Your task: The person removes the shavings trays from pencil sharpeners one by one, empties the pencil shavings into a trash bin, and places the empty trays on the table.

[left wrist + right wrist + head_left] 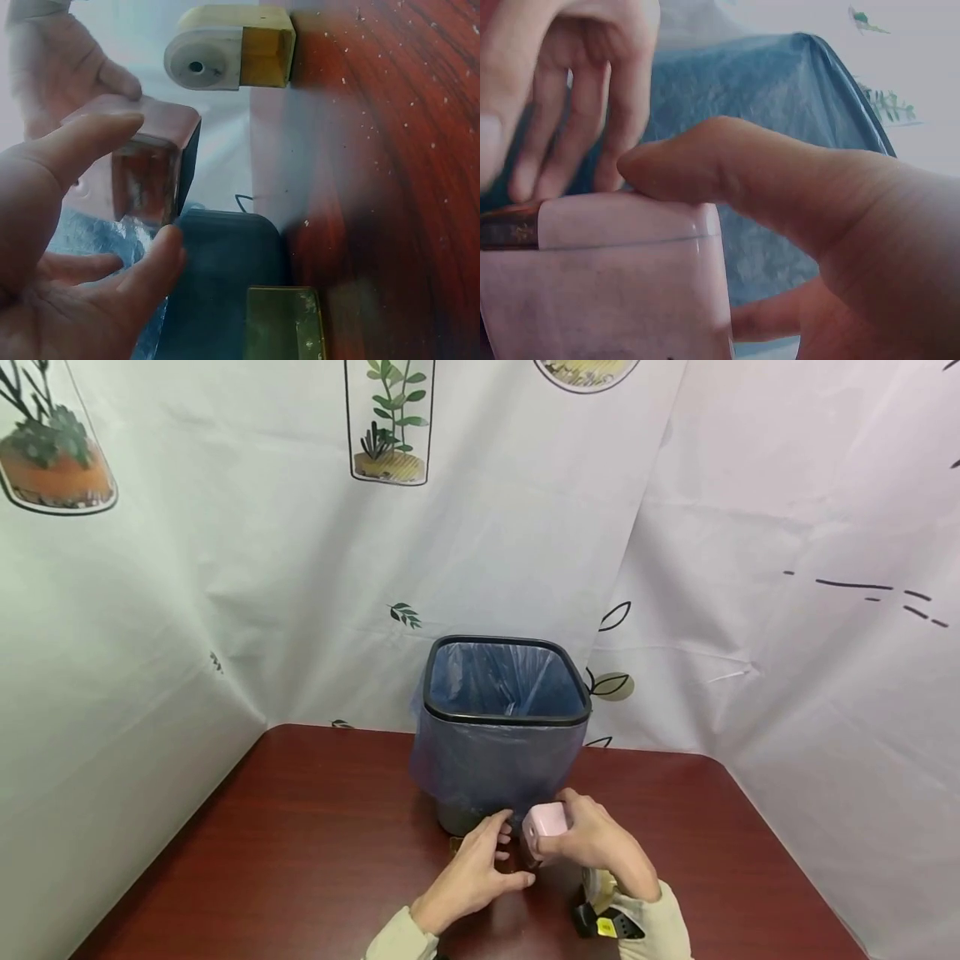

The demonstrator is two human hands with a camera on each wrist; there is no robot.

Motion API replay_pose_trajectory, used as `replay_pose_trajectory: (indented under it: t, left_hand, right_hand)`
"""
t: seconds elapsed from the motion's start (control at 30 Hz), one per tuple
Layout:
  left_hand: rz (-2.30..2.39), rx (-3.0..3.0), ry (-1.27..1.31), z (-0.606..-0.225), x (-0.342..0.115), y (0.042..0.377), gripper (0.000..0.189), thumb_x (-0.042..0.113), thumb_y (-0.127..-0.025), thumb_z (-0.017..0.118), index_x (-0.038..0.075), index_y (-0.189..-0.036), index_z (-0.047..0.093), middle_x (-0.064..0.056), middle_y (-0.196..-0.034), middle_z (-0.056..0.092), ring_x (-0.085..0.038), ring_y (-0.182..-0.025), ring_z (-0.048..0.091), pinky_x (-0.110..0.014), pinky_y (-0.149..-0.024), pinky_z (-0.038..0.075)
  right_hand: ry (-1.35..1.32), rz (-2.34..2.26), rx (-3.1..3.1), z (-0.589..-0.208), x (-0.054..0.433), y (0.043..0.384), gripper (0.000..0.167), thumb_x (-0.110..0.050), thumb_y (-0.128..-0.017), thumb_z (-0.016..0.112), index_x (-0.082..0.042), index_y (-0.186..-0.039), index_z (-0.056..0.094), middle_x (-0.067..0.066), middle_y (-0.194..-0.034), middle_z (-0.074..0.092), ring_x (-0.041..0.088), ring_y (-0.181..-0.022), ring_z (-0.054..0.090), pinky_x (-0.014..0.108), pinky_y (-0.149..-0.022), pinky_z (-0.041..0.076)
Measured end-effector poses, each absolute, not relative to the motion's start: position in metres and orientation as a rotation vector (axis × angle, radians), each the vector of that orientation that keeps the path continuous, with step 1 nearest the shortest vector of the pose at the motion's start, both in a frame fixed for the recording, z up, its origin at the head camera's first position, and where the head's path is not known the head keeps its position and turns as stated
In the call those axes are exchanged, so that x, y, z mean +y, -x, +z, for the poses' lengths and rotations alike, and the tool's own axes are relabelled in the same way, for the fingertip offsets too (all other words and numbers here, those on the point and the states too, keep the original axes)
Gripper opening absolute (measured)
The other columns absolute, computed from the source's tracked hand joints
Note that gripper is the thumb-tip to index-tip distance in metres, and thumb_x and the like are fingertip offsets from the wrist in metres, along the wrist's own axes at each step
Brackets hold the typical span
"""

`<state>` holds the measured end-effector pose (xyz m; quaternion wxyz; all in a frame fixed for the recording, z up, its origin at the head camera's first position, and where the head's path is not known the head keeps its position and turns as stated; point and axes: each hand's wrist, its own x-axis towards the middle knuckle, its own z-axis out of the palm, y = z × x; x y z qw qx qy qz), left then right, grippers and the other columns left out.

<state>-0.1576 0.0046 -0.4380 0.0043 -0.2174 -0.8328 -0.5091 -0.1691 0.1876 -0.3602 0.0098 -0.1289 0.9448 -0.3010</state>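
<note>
Pink box [546,821] gripped by right hand [600,842]; left hand [472,872], fingers parted, just beside; bin [495,764] behind.

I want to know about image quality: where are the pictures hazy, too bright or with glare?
Head: fairly clear, soft shadows along the folds of the backdrop; left wrist: hazy, the background near the right hand washed out almost white, white glints on the blue liner; right wrist: also milky, with the pink box looking pale.

The box [546,818] is pink, the table [337,827] reddish-brown.
</note>
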Motion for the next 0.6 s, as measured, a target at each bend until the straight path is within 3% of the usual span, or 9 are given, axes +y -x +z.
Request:
replay_pose_trajectory:
  t: [0.2,0.37,0.6]
  left_hand:
    - [-1.527,-2.540,0.686,-0.442,0.006,0.155,0.074,0.031,-0.072,0.078,0.004,-0.131,0.040,-0.004,-0.112,0.048,-0.012,-0.094,0.057,-0.023,-0.075,0.051]
    - [-1.364,-2.482,0.723,-0.445,0.007,0.154,0.057,0.027,-0.071,0.079,0.007,-0.116,0.050,0.000,-0.103,0.049,-0.010,-0.087,0.056,-0.023,-0.072,0.051]
    - [-1.334,-2.486,0.696,-0.446,0.008,0.154,0.050,0.025,-0.070,0.079,0.007,-0.109,0.053,0.003,-0.097,0.050,-0.008,-0.084,0.056,-0.021,-0.072,0.050]
  right_hand:
    - [0.471,-0.921,2.905,-0.364,0.178,0.166,0.052,-0.030,-0.062,0.077,-0.003,-0.101,0.055,0.003,-0.078,0.054,0.016,-0.069,0.050,0.030,-0.057,0.043]
    - [0.475,-0.911,2.904,-0.365,0.173,0.166,0.051,-0.031,-0.062,0.078,-0.003,-0.099,0.055,0.002,-0.077,0.054,0.016,-0.068,0.050,0.030,-0.058,0.042]
    - [0.474,-0.920,2.874,-0.365,0.174,0.167,0.052,-0.032,-0.064,0.077,-0.003,-0.100,0.055,0.002,-0.077,0.054,0.016,-0.067,0.051,0.030,-0.056,0.043]
